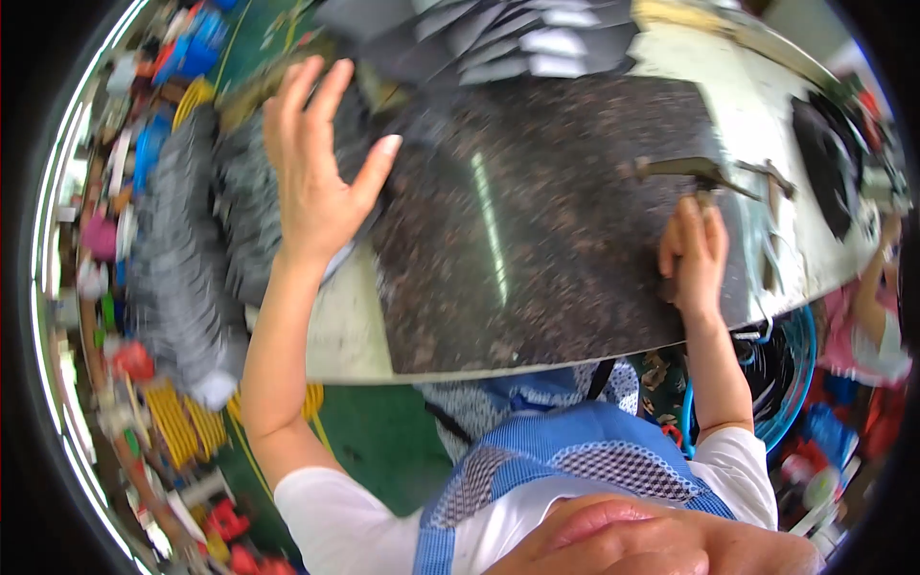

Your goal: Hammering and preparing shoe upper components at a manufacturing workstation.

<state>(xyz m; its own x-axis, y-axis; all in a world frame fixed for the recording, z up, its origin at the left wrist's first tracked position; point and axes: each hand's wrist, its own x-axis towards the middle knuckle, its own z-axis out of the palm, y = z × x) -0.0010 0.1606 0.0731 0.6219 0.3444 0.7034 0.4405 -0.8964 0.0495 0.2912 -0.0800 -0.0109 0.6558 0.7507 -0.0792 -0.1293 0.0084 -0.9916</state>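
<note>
My right hand (696, 251) is closed around the handle of a hammer over the right part of a dark speckled slab (556, 249). The hammer's long metal head (685, 168) lies crosswise beyond my fist. My left hand (321, 168) is raised at the slab's left side, fingers spread and nothing in it. Just behind that hand and to its left is a stack of dark grey sheet pieces (251, 192). Overlapping dark pieces (479, 38) with some pale faces lie along the slab's far edge.
The slab rests on a pale worktable (335, 335). Metal tools (771, 225) and a black piece (829, 163) lie on its right. A long row of grey pieces (182, 259) stands at the left. A blue-rimmed basket (800, 355) is below the right edge. Another person's arm (874, 292) shows at far right.
</note>
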